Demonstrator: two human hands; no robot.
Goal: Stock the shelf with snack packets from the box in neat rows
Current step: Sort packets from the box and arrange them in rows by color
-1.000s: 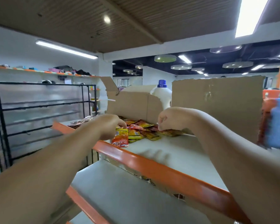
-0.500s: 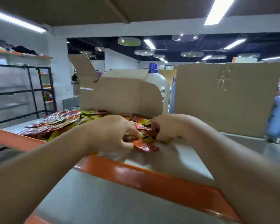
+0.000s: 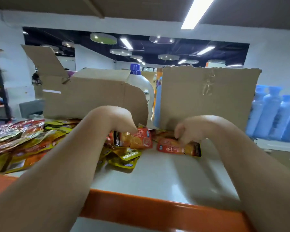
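Observation:
On the grey shelf (image 3: pixel 166 174) with an orange front rail lies a heap of red and yellow snack packets (image 3: pixel 23 141). My left hand (image 3: pixel 114 121) curls down over an orange packet (image 3: pixel 141 138) at the heap's right end and grips it. My right hand (image 3: pixel 192 129) pinches a second orange packet (image 3: pixel 172 148) lying flat on the shelf, a little apart from the heap. An open cardboard box (image 3: pixel 94 96) stands behind the packets.
A tall cardboard sheet (image 3: pixel 208 94) stands upright behind my right hand. A white bottle with a blue cap (image 3: pixel 141 81) sits between box and sheet. Blue bottles (image 3: pixel 274 118) line the right side. A black metal rack (image 3: pixel 0 91) is at the far left.
The view has come closer and lower over the shelf. My hands have spread apart, the left now on one orange packet and the right holding another off to the right.

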